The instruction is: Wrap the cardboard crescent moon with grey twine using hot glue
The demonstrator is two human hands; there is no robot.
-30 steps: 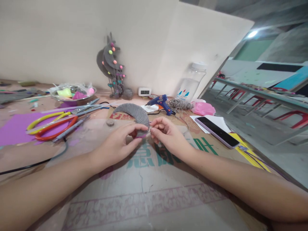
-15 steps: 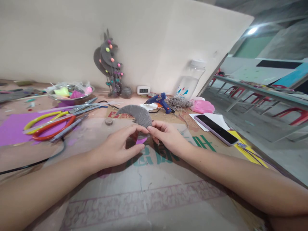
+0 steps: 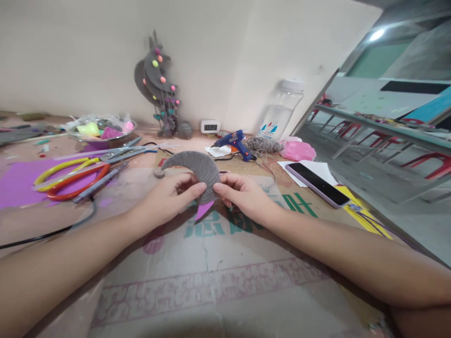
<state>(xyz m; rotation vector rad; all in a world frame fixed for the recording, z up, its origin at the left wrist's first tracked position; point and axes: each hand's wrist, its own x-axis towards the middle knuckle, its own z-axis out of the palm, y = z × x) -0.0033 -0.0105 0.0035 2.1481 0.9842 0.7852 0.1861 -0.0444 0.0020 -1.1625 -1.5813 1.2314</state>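
A crescent moon cutout is held up over the cardboard, most of it wound with grey yarn. Its lower tip shows bare purple, without yarn. My left hand pinches the crescent's inner edge between thumb and fingers. On the outer edge, my right hand grips it with the thumb in front and the fingers curled behind. Both thumbs lie close together near the lower part of the yarn winding. The fingertips behind the crescent are hidden.
Scissors with yellow and red handles lie left on purple sheet. Behind the crescent are a blue glue gun, tangled grey yarn, a timer and a water bottle. A phone lies right; a decorated moon ornament stands at the wall.
The crescent has tilted and come slightly nearer, so more of its purple tip shows. My left thumb has moved from below the crescent onto its front face. My right hand keeps its grip.
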